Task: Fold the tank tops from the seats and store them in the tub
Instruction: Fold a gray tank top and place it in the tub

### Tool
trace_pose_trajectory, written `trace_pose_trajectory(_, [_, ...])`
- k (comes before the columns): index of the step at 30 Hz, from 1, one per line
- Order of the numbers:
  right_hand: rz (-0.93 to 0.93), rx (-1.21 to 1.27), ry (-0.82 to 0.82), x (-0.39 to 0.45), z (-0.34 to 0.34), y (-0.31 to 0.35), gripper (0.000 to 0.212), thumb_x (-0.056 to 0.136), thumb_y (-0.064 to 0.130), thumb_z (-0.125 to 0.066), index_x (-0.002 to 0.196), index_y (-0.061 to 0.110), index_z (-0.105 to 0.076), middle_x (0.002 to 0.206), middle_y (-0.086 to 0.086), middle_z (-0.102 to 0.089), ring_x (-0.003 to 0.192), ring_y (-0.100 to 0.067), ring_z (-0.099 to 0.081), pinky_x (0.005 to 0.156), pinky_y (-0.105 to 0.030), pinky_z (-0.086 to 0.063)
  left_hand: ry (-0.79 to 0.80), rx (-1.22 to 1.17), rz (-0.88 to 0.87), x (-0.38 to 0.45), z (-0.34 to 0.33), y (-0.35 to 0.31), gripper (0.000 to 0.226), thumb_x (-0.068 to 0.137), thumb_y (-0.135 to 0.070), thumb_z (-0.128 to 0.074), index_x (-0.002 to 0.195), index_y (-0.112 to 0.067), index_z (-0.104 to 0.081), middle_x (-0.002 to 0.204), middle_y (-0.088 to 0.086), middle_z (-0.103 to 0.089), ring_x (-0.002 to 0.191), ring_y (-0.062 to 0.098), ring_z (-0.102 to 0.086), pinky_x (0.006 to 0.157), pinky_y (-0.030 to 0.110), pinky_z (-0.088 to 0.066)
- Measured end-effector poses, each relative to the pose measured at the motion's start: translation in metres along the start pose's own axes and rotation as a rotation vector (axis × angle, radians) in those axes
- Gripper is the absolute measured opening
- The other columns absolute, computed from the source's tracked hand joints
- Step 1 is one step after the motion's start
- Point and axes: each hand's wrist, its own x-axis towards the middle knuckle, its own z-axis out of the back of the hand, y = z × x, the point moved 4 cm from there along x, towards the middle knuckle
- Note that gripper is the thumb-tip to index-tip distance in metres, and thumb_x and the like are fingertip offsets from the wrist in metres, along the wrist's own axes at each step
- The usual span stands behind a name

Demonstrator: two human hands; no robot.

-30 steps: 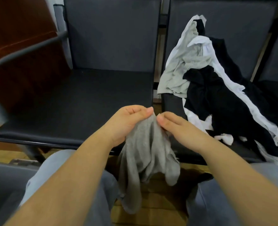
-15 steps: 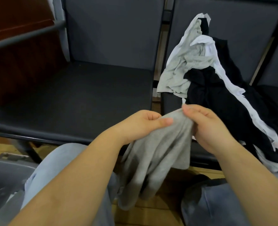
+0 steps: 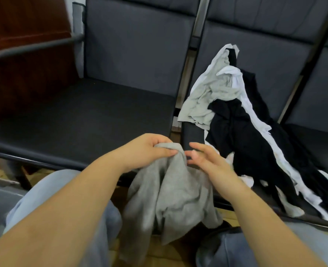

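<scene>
We've got the left hand [image 3: 149, 149] gripping the top of a grey tank top [image 3: 169, 191], which hangs down between our knees. The right hand [image 3: 207, 160] is just beside it with fingers spread loose, holding nothing. A pile of tank tops [image 3: 234, 120] in grey, white and black sits on the right seat [image 3: 193, 132].
</scene>
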Motion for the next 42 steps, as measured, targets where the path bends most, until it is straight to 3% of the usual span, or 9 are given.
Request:
trace_pose_trajectory(3, [0.057, -0.138, 0.146, 0.003, -0.028, 0.003, 0.07, 0.066, 0.054, -0.078, 0.126, 0.033, -0.051, 0.109, 0.009, -0.068, 0.101, -0.001, -0.064, 0.09, -0.026, -0.051, 0.012, -0.023, -0.093, 0.002, -0.009, -0.002, 0.007, 0.086, -0.019, -0.069, 0.091, -0.018, -0.073, 0.086, -0.002, -0.072, 0.084, 0.009, -0.067, 0.083, 0.03, -0.052])
trace_pose_trajectory(7, [0.135, -0.313, 0.172, 0.012, -0.038, 0.013, 0.022, 0.083, 0.033, -0.072, 0.099, 0.018, -0.067, 0.093, -0.004, -0.071, 0.085, -0.018, -0.066, 0.078, -0.035, -0.053, -0.064, 0.013, -0.128, 0.004, -0.006, -0.002, 0.012, 0.081, -0.023, -0.074, 0.089, -0.015, -0.071, 0.083, -0.003, -0.07, 0.076, 0.005, -0.063, 0.073, 0.023, -0.052])
trace_pose_trajectory(11, [0.185, -0.176, 0.113, 0.018, -0.024, 0.03, 0.014, 0.089, 0.024, -0.066, 0.083, 0.012, -0.07, 0.077, -0.01, -0.067, 0.071, -0.014, -0.059, 0.069, -0.031, -0.048, -0.072, 0.051, -0.007, 0.005, 0.006, 0.002, 0.036, 0.076, -0.051, -0.07, 0.085, -0.017, -0.07, 0.079, 0.004, -0.066, 0.073, 0.016, -0.059, 0.07, 0.032, -0.047])
trace_pose_trajectory(15, [0.163, -0.029, 0.015, 0.023, 0.003, 0.035, 0.021, 0.093, 0.024, -0.061, 0.093, 0.006, -0.071, 0.097, -0.024, -0.068, 0.088, -0.03, -0.064, 0.082, -0.046, -0.052, 0.053, 0.19, 0.185, 0.002, 0.023, 0.013, 0.026, 0.074, -0.047, -0.075, 0.089, -0.026, -0.073, 0.085, -0.008, -0.074, 0.084, 0.011, -0.069, 0.082, 0.032, -0.054])
trace_pose_trajectory(19, [0.123, 0.087, -0.032, 0.02, 0.024, 0.035, 0.028, 0.095, 0.022, -0.055, 0.1, -0.003, -0.066, 0.093, -0.017, -0.07, 0.084, -0.022, -0.065, 0.071, -0.028, -0.055, -0.01, 0.026, 0.132, 0.003, 0.043, 0.014, 0.022, 0.075, -0.032, -0.076, 0.094, -0.022, -0.074, 0.092, -0.007, -0.074, 0.095, 0.016, -0.069, 0.09, 0.034, -0.05])
trace_pose_trajectory(29, [0.028, 0.107, 0.282, 0.008, -0.019, 0.016, 0.057, 0.06, 0.043, -0.084, 0.103, 0.012, -0.063, 0.097, -0.006, -0.072, 0.092, -0.02, -0.068, 0.082, -0.032, -0.056, -0.063, -0.254, -0.082, 0.0, 0.005, -0.004, 0.031, 0.078, -0.037, -0.065, 0.09, -0.01, -0.074, 0.089, 0.014, -0.073, 0.081, 0.024, -0.067, 0.082, 0.041, -0.054])
trace_pose_trajectory(33, [0.098, 0.014, 0.179, 0.007, -0.033, 0.017, 0.037, 0.075, 0.038, -0.078, 0.103, 0.016, -0.066, 0.101, -0.007, -0.073, 0.096, -0.024, -0.07, 0.09, -0.047, -0.054, -0.041, -0.222, -0.091, 0.003, -0.01, -0.005, 0.036, 0.079, -0.036, -0.068, 0.097, -0.005, -0.064, 0.088, 0.017, -0.065, 0.079, 0.024, -0.061, 0.076, 0.037, -0.052])
trace_pose_trajectory(39, [0.179, 0.058, -0.034, 0.005, -0.005, 0.039, 0.032, 0.091, 0.031, -0.062, 0.091, -0.001, -0.067, 0.091, -0.025, -0.069, 0.076, -0.023, -0.064, 0.07, -0.037, -0.052, -0.013, -0.14, -0.024, -0.003, 0.002, -0.003, 0.033, 0.064, -0.062, -0.072, 0.072, -0.03, -0.071, 0.076, -0.007, -0.069, 0.072, 0.005, -0.064, 0.074, 0.03, -0.047])
trace_pose_trajectory(42, [0.174, 0.247, -0.165, 0.006, 0.03, 0.04, 0.024, 0.093, 0.027, -0.056, 0.083, 0.01, -0.07, 0.082, -0.008, -0.073, 0.075, -0.016, -0.07, 0.066, -0.026, -0.056, -0.059, -0.016, 0.009, -0.007, 0.02, -0.001, 0.03, 0.06, -0.057, -0.069, 0.061, -0.027, -0.068, 0.064, -0.01, -0.064, 0.063, 0.001, -0.059, 0.069, 0.024, -0.044])
